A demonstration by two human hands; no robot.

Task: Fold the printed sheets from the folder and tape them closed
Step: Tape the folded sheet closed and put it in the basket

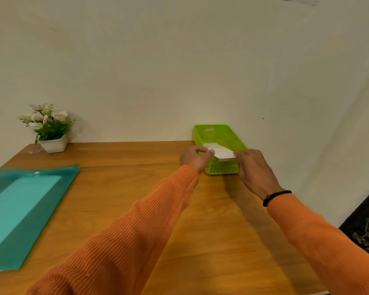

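Currently pinched by left hand point(195, 158) and right hand point(255, 167) over green basket point(222, 168): folded sheet point(222, 153), liable to spring open under weak tape.

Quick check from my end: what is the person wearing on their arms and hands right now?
Both arms wear long ribbed orange sleeves: the left sleeve and the right sleeve reach the wrists. A thin black band circles the right wrist. The left hand and right hand are bare, no gloves.
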